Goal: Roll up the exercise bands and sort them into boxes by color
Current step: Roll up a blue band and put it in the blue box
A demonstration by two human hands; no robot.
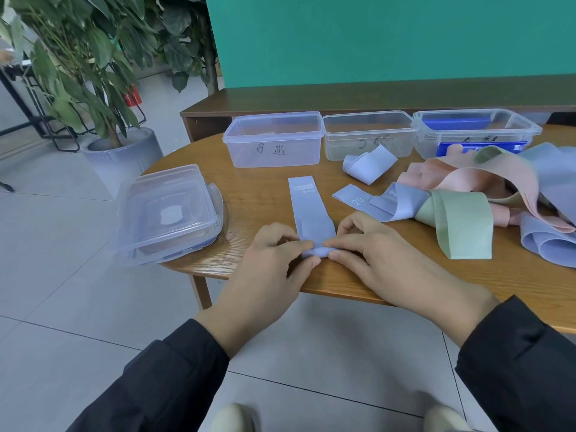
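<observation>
Band being rolled: a pale blue exercise band [307, 210] lies flat on the wooden table [258, 201], running away from the person, its near end curled into a small roll at the table's front edge.
Left hand: the left hand [274, 260] pinches the left end of the roll between thumb and curled fingers.
Right hand: the right hand [371, 254] pinches the right end the same way; the fingertips of both hands nearly meet over the roll.
Loose bands: a heap of blue, pink and green bands [486, 194] lies to the right of the hands, well apart from them.
Boxes: three clear boxes stand in a row at the back, the left box [274, 140], the middle box [369, 135] and the right box [477, 132]; the right one holds something dark blue.
Lids: a stack of clear lids [168, 210] overhangs the table's left edge.
Surroundings: a potted plant [93, 73] stands on the floor at left.
</observation>
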